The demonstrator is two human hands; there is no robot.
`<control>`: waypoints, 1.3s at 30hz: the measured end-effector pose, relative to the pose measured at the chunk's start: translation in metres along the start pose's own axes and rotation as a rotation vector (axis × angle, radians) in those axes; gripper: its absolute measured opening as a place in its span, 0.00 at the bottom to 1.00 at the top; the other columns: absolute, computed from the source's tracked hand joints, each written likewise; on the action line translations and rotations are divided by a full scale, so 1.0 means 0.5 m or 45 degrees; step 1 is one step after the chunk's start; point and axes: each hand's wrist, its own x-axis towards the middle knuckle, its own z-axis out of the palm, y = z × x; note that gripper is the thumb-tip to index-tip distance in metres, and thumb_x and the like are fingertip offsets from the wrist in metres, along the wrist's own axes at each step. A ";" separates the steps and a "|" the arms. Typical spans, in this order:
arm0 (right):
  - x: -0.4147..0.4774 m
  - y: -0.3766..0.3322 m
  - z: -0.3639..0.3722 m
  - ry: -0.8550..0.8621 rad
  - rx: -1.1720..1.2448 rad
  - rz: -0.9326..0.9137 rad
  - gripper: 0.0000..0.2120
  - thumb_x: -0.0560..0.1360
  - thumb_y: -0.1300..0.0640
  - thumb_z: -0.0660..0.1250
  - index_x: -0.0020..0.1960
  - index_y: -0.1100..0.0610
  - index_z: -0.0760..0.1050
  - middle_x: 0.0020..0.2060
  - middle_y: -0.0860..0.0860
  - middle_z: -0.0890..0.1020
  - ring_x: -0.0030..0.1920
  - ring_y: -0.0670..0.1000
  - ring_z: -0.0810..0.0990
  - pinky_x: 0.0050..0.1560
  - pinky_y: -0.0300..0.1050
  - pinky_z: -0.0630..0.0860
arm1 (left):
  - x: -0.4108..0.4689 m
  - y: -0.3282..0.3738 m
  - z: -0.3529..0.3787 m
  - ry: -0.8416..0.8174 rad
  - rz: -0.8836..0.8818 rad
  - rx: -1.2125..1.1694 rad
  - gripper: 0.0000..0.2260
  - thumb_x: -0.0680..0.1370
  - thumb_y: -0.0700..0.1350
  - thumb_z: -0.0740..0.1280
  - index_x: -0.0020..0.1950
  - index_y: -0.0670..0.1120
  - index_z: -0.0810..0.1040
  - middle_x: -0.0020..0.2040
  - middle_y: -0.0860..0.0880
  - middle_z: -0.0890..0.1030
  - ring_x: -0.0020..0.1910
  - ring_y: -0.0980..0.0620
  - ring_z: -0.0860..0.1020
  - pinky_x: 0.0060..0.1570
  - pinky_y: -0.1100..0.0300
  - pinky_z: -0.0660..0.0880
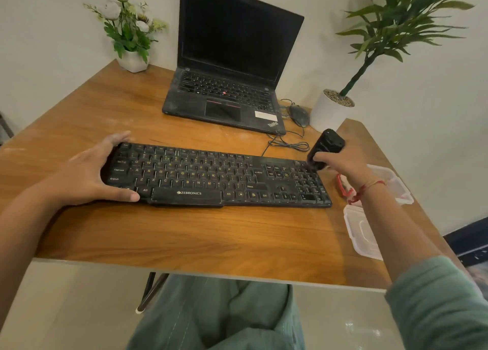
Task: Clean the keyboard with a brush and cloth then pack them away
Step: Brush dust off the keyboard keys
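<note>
Braced, with the left hand [87, 173] (fingers straight and spread, thumb along the front edge), the left end of the keyboard [211, 175] on the table [211, 239]. Gripped the black brush [326, 149] in the right hand [340, 165], tip down at the number pad's far corner. Judged as the brushing step; called next for leftward sweeps along the key rows, wiping and packing pending.

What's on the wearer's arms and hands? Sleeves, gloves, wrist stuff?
No gloves: left hand and right hand are bare. Right arm has a muted green sleeve ending near the elbow and a red thread round the wrist. Left forearm shows no sleeve or wristwear.
</note>
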 end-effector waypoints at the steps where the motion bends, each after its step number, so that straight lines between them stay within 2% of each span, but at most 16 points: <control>1: -0.004 -0.004 0.005 -0.155 0.141 0.027 0.11 0.68 0.58 0.74 0.46 0.53 0.74 0.42 0.51 0.80 0.42 0.49 0.80 0.36 0.37 0.79 | 0.000 0.000 0.000 0.001 0.004 -0.002 0.50 0.45 0.79 0.68 0.63 0.78 0.51 0.74 0.53 0.65 0.70 0.47 0.67 0.66 0.46 0.63; 4: -0.006 -0.008 0.016 -0.440 0.279 0.075 0.15 0.69 0.61 0.73 0.51 0.51 0.72 0.48 0.51 0.81 0.47 0.48 0.80 0.44 0.41 0.80 | 0.001 -0.001 0.000 -0.001 0.010 -0.011 0.50 0.45 0.79 0.68 0.64 0.78 0.52 0.74 0.53 0.65 0.70 0.48 0.66 0.67 0.46 0.63; 6: 0.012 -0.006 0.010 -0.269 0.194 0.026 0.17 0.69 0.58 0.74 0.55 0.55 0.72 0.48 0.53 0.81 0.46 0.47 0.80 0.39 0.37 0.78 | 0.003 -0.001 -0.002 -0.007 0.004 -0.017 0.50 0.44 0.79 0.69 0.63 0.78 0.52 0.74 0.52 0.65 0.70 0.47 0.66 0.67 0.46 0.63; 8: 0.029 -0.007 0.005 -0.097 0.089 -0.019 0.19 0.68 0.56 0.74 0.57 0.57 0.74 0.48 0.55 0.81 0.46 0.50 0.80 0.41 0.39 0.78 | 0.002 0.000 -0.001 -0.013 0.002 -0.027 0.50 0.45 0.78 0.69 0.64 0.78 0.52 0.74 0.52 0.65 0.70 0.47 0.66 0.66 0.46 0.63; 12: 0.020 -0.024 0.025 -0.458 0.219 0.089 0.17 0.70 0.59 0.73 0.56 0.55 0.72 0.52 0.54 0.80 0.51 0.50 0.80 0.47 0.41 0.80 | 0.000 -0.002 0.000 -0.011 0.007 -0.031 0.50 0.45 0.78 0.70 0.64 0.78 0.52 0.73 0.54 0.65 0.70 0.48 0.67 0.66 0.46 0.63; 13: 0.023 -0.022 0.029 -0.445 0.218 0.085 0.17 0.69 0.59 0.73 0.55 0.54 0.72 0.52 0.54 0.80 0.52 0.51 0.80 0.48 0.42 0.80 | 0.000 -0.002 -0.001 -0.011 0.012 -0.033 0.50 0.45 0.78 0.69 0.64 0.78 0.52 0.73 0.54 0.65 0.70 0.48 0.67 0.66 0.46 0.63; 16: 0.034 -0.015 0.023 -0.201 0.179 -0.013 0.20 0.68 0.57 0.74 0.58 0.56 0.73 0.50 0.53 0.81 0.51 0.51 0.80 0.41 0.39 0.78 | 0.001 0.002 -0.001 -0.012 0.010 -0.029 0.49 0.45 0.77 0.70 0.63 0.78 0.53 0.70 0.58 0.65 0.69 0.49 0.67 0.65 0.47 0.63; 20: 0.028 -0.027 0.018 -0.450 0.117 0.014 0.17 0.70 0.61 0.73 0.55 0.55 0.73 0.52 0.56 0.81 0.50 0.50 0.80 0.42 0.37 0.79 | -0.001 0.000 0.000 -0.001 -0.005 -0.048 0.49 0.46 0.75 0.71 0.64 0.77 0.53 0.73 0.53 0.66 0.69 0.47 0.67 0.67 0.46 0.64; 22: 0.021 -0.035 0.003 -0.350 0.066 -0.007 0.15 0.70 0.61 0.72 0.55 0.59 0.73 0.48 0.56 0.80 0.44 0.48 0.79 0.35 0.30 0.75 | 0.000 -0.001 -0.001 -0.016 -0.007 -0.058 0.50 0.45 0.77 0.70 0.63 0.79 0.53 0.73 0.53 0.65 0.70 0.47 0.67 0.67 0.45 0.64; 24: 0.009 -0.044 -0.021 -0.176 -0.019 -0.088 0.08 0.72 0.62 0.71 0.44 0.60 0.72 0.36 0.53 0.76 0.34 0.43 0.74 0.25 0.25 0.67 | 0.002 0.000 -0.002 -0.023 -0.010 -0.072 0.50 0.44 0.77 0.70 0.62 0.79 0.52 0.73 0.53 0.65 0.70 0.47 0.67 0.67 0.45 0.63; 25: 0.002 -0.051 -0.021 -0.163 -0.050 -0.142 0.10 0.72 0.63 0.71 0.39 0.58 0.69 0.33 0.50 0.73 0.32 0.42 0.74 0.23 0.25 0.66 | 0.003 0.000 -0.001 -0.019 -0.012 -0.078 0.50 0.44 0.77 0.70 0.62 0.80 0.52 0.73 0.53 0.65 0.70 0.47 0.67 0.67 0.45 0.63; 27: -0.006 -0.046 -0.018 -0.363 0.081 -0.093 0.08 0.72 0.64 0.71 0.42 0.57 0.71 0.37 0.51 0.76 0.39 0.42 0.80 0.30 0.26 0.72 | 0.002 -0.003 0.000 -0.015 -0.012 -0.064 0.50 0.44 0.77 0.70 0.63 0.79 0.52 0.73 0.53 0.66 0.69 0.47 0.67 0.67 0.46 0.63; 29: 0.002 -0.036 -0.007 -0.533 0.164 -0.011 0.17 0.70 0.63 0.72 0.57 0.59 0.73 0.49 0.56 0.81 0.54 0.54 0.81 0.47 0.39 0.79 | 0.002 -0.004 0.001 -0.008 -0.009 -0.050 0.50 0.44 0.78 0.70 0.63 0.80 0.52 0.73 0.53 0.66 0.70 0.47 0.67 0.67 0.46 0.63; 30: 0.007 -0.028 -0.004 -0.552 0.160 0.018 0.21 0.69 0.62 0.73 0.60 0.59 0.71 0.53 0.56 0.80 0.54 0.55 0.81 0.49 0.44 0.80 | 0.003 -0.004 0.001 -0.009 -0.005 -0.048 0.50 0.45 0.78 0.70 0.62 0.80 0.51 0.73 0.53 0.66 0.70 0.46 0.67 0.67 0.45 0.63; 35: 0.036 -0.003 -0.006 -0.109 -0.108 -0.129 0.17 0.69 0.55 0.73 0.54 0.59 0.76 0.42 0.53 0.80 0.43 0.51 0.79 0.39 0.39 0.75 | 0.004 -0.007 0.002 -0.013 -0.004 -0.022 0.49 0.46 0.77 0.70 0.64 0.79 0.51 0.72 0.51 0.67 0.68 0.46 0.68 0.66 0.45 0.64; 39: 0.017 -0.008 -0.010 -0.522 0.228 -0.017 0.16 0.71 0.61 0.72 0.57 0.59 0.74 0.50 0.56 0.82 0.49 0.52 0.82 0.40 0.39 0.80 | 0.005 -0.013 0.001 -0.004 0.011 0.029 0.48 0.50 0.73 0.71 0.65 0.76 0.51 0.71 0.50 0.67 0.67 0.45 0.69 0.64 0.45 0.65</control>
